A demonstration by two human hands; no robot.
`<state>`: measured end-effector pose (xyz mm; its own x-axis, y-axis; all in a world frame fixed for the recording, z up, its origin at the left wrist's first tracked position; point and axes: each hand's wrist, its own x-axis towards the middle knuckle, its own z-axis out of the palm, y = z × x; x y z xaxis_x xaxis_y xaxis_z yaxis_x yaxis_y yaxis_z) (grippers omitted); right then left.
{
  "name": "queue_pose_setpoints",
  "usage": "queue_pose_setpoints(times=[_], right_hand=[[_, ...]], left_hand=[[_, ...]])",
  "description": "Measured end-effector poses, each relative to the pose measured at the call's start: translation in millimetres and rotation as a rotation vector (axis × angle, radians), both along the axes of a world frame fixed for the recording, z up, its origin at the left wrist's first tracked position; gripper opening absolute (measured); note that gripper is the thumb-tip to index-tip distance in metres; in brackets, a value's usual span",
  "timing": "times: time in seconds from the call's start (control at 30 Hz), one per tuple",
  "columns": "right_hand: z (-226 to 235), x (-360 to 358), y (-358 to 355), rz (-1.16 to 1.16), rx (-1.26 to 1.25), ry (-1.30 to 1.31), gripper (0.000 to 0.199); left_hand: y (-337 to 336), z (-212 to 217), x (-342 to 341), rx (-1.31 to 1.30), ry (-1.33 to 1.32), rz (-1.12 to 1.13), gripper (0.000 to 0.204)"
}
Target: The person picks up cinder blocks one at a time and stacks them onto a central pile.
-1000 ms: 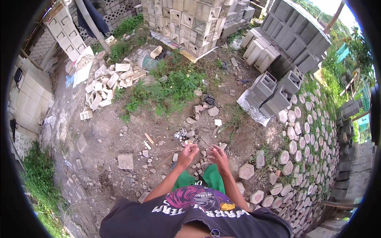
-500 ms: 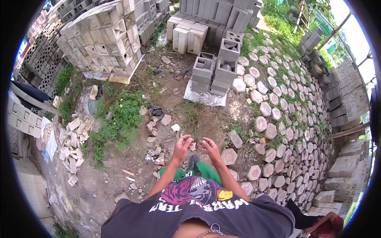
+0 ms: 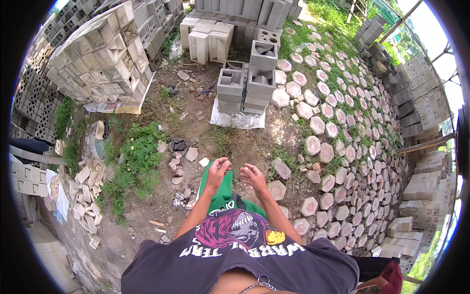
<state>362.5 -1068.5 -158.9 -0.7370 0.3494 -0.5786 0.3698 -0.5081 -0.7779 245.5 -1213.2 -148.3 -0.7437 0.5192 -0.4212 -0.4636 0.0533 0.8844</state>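
Observation:
My left hand [image 3: 217,172] is raised in front of my body, above my green trousers [image 3: 224,190], its fingers loosely curled with nothing in them. A short gap to the right, my right hand [image 3: 252,177] hangs over the dirt with bent fingers, also holding nothing. The hands do not touch each other. Beyond them, two short stacks of grey hollow concrete blocks, the left stack [image 3: 229,92] and the taller right stack [image 3: 261,87], stand side by side on a white sheet [image 3: 216,118].
Hexagonal pavers [image 3: 326,153] cover the ground on the right, with grass between them. A large block pile [image 3: 98,59] rises at the far left. Leafy weeds [image 3: 139,154] and broken rubble [image 3: 87,188] lie left. Behind me at lower right, another person's red sleeve [image 3: 393,277] shows.
The view has shifted, and the block stacks now appear lower left and nearer. My left leg has swung forward under my hands. Both hands stay raised, their fingers slightly more curled.

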Motion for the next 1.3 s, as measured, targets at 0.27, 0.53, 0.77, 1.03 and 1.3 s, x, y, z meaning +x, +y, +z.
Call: queue_pose_setpoints(times=[0.27, 0.53, 0.77, 1.03, 1.3], right_hand=[[16.3, -98.0, 50.8, -0.067, 0.047, -0.061, 0.048], [75.3, -216.0, 90.5, -0.122, 0.076, 0.007, 0.044], [74.0, -265.4, 117.6, -0.097, 0.051, -0.049, 0.043], [43.1, -336.5, 170.3, -0.091, 0.052, -0.097, 0.046], [-13.5, -423.4, 251.3, -0.069, 0.072, -0.192, 0.058]], left_hand=[[64.8, 6.0, -112.1, 0.038, -0.028, -0.088, 0.037], [111.2, 74.3, -233.8, 0.131, 0.017, -0.084, 0.037], [125.9, 63.0, -288.2, 0.095, -0.041, -0.062, 0.041], [139.2, 39.9, -341.2, -0.037, -0.084, -0.046, 0.040], [169.1, 10.7, -412.0, -0.264, -0.184, 0.085, 0.044]])
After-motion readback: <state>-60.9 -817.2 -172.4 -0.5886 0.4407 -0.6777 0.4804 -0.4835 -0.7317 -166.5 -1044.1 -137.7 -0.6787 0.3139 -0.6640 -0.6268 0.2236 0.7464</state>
